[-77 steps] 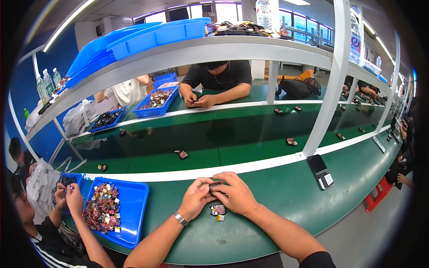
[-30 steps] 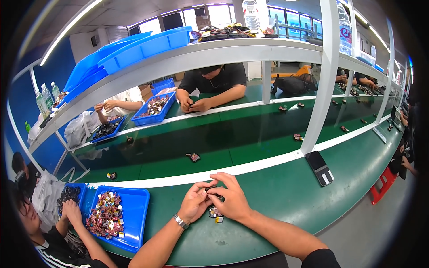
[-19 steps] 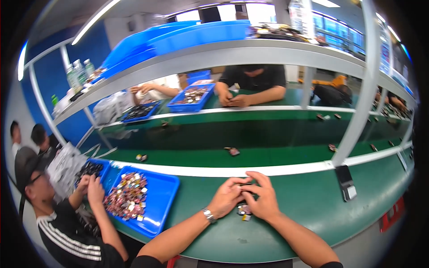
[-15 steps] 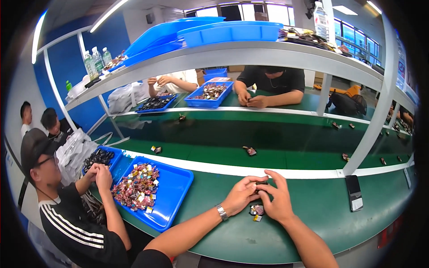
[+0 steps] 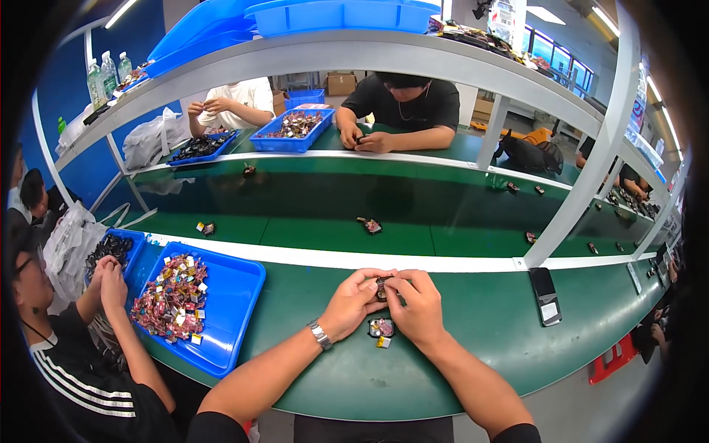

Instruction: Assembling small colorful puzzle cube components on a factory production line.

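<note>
My left hand point(image 5: 347, 304) holds a small black casing with parts inside point(image 5: 382, 288) between thumb and fingers, just above the green worktable. Bent over the same casing, my right hand point(image 5: 418, 306) has its thumb and fingertips pressed to its right side. Whether a smaller part sits in those fingertips is hidden. Close below my hands, a second black casing point(image 5: 381, 326) with a reddish circuit piece lies on the table. A little silver and yellow piece point(image 5: 383, 342) rests at its lower edge.
At left a blue tray point(image 5: 247, 295) holds a heap of small reddish circuit parts. Beside it, a co-worker point(image 5: 81, 369) works by a tray of black parts. A dark phone-like device point(image 5: 546, 297) lies right. Ahead, a belt point(image 5: 310, 221) carries scattered assemblies below a metal shelf point(image 5: 354, 52).
My view has turned to the right, so the surroundings sit further left. My right hand's raised index finger has come down onto the casing, which now shows more of its inside.
</note>
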### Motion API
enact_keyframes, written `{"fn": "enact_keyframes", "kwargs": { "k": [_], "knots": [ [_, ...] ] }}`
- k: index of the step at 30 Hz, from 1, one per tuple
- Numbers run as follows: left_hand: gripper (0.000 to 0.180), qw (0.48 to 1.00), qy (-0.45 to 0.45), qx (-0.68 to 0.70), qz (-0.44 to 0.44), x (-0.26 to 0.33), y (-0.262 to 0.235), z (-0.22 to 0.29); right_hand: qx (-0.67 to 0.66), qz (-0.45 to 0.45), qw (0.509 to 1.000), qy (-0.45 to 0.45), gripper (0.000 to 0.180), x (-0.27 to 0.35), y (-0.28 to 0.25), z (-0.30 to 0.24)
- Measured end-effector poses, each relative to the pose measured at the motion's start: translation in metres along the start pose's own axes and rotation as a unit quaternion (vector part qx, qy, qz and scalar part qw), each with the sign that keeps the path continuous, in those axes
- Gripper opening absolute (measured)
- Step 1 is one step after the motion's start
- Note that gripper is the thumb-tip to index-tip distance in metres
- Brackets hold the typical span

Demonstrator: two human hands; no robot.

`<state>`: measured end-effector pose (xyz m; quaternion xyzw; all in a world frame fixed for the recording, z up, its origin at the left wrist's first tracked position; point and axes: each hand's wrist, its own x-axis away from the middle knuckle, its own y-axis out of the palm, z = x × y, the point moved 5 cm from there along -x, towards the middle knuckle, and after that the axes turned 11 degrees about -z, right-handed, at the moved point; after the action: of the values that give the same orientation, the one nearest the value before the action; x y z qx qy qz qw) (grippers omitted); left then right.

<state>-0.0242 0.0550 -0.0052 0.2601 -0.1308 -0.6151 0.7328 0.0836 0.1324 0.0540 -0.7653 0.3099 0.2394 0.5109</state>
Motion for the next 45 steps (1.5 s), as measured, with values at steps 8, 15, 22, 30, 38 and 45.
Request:
{"fn": "enact_keyframes", "kwargs": {
  "k": [8,15,22,30,38,45],
  "knots": [
    [0.024,1.0,-0.001,-0.002,0.008,0.001,-0.003,-0.002,-0.019,-0.02,1.0,-0.014,0.019,-0.001,-0.001,-0.002],
    [0.023,1.0,0.004,-0.003,0.016,0.002,0.0,0.001,0.019,-0.02,0.999,-0.022,0.019,-0.001,0.005,-0.004],
    [0.024,0.999,-0.001,-0.024,0.037,0.0,-0.002,-0.009,0.118,-0.023,0.991,-0.061,0.02,0.001,0.006,-0.011],
    [0.031,0.999,0.015,0.015,0.048,-0.002,-0.008,-0.001,0.014,-0.061,0.998,-0.029,0.035,0.002,0.02,0.009],
    [0.034,0.979,0.07,-0.158,0.109,0.003,-0.035,0.011,0.135,-0.002,0.977,0.164,0.029,-0.066,0.033,0.167],
    [0.028,0.984,0.052,-0.155,0.075,-0.016,-0.029,-0.009,0.229,-0.055,0.945,0.225,0.049,-0.067,0.029,0.136]
  ]
}}
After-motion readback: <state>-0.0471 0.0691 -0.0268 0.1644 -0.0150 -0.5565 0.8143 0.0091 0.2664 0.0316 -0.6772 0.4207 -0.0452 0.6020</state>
